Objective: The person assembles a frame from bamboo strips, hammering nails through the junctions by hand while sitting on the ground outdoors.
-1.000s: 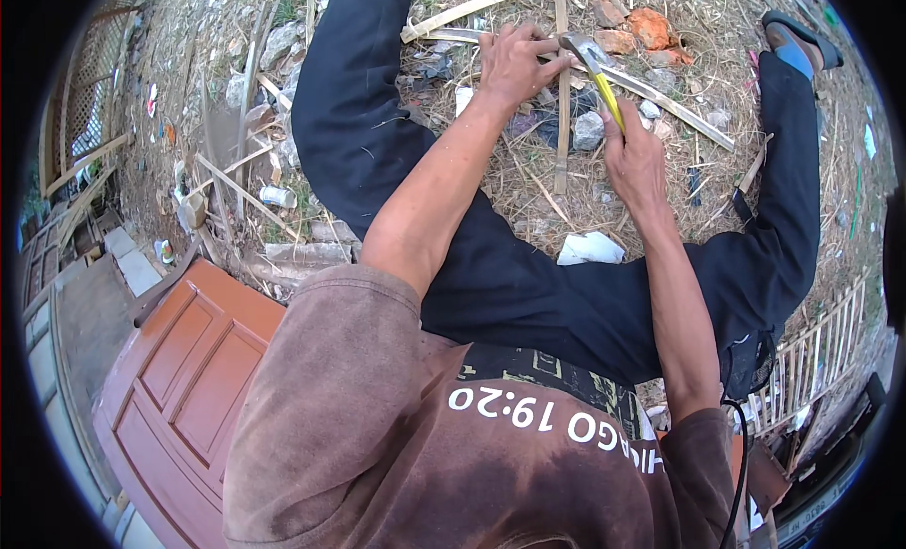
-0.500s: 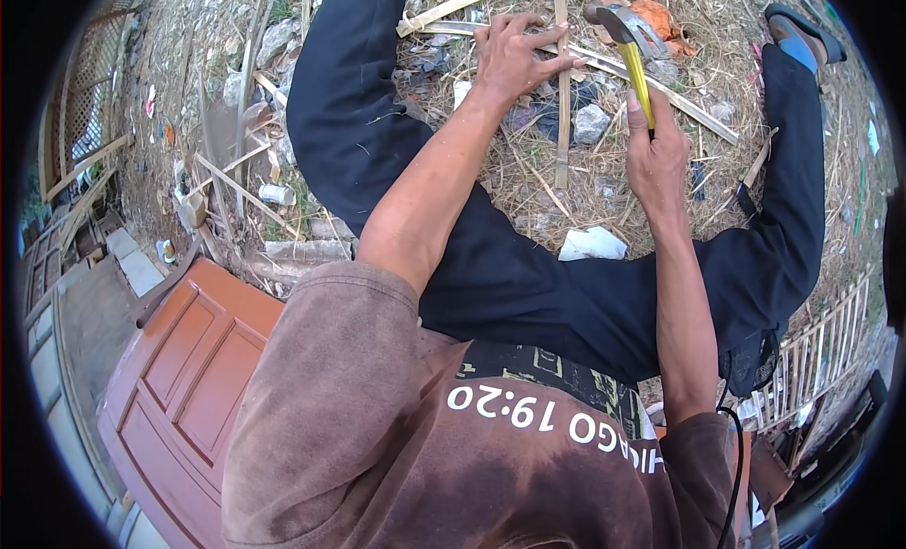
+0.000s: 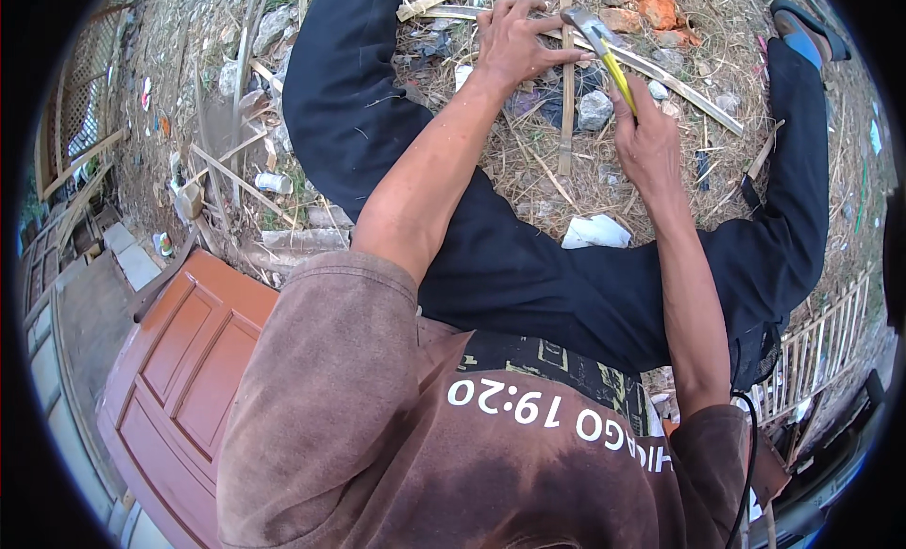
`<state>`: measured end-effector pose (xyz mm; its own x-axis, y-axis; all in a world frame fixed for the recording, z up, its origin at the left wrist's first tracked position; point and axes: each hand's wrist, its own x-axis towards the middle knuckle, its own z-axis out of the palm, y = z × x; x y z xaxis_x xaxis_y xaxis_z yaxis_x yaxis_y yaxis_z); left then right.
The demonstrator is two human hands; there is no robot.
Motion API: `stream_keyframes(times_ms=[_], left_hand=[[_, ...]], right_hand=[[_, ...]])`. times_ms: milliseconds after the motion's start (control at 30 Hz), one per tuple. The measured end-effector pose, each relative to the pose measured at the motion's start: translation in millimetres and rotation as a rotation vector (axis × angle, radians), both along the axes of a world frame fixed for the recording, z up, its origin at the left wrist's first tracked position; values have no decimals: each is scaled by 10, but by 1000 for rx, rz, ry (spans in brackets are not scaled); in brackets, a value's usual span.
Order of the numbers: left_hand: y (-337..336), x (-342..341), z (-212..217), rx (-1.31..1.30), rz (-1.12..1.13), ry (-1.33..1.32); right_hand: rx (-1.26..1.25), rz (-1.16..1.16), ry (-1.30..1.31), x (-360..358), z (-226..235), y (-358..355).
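Near the top centre of the frame, the left hand (image 3: 512, 49) is part open, thumb and forefinger spread by the crossing of an upright wooden strip (image 3: 566, 124) and a slanting wooden strip (image 3: 694, 98); I can't tell from here how firmly it presses. Just right of it, the right hand (image 3: 646, 138) is closed around the yellow handle of a hammer (image 3: 613, 69), its head over that crossing. Orange brick pieces (image 3: 658, 8) lie farther right, on dry straw.
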<state>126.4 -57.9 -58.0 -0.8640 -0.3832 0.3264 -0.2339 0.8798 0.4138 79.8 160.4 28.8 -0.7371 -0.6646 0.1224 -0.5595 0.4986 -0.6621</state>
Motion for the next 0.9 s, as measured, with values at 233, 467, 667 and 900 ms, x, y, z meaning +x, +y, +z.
stream_keyframes(times_ms=[233,467,667,900], left_hand=[[11,29,-37,-76,33,-16],[-38,-23,-21,-29,6,6],[-28,-4,5,-79,-9,3],[-28,-72,4,-55,-19,30]], right_hand=[[-99,-43,-98,98,216,-15],[-20,14,-44,-1,13,87],[-102,-107,-108,17,82,120],[-74,-41,-84,19,37,75]])
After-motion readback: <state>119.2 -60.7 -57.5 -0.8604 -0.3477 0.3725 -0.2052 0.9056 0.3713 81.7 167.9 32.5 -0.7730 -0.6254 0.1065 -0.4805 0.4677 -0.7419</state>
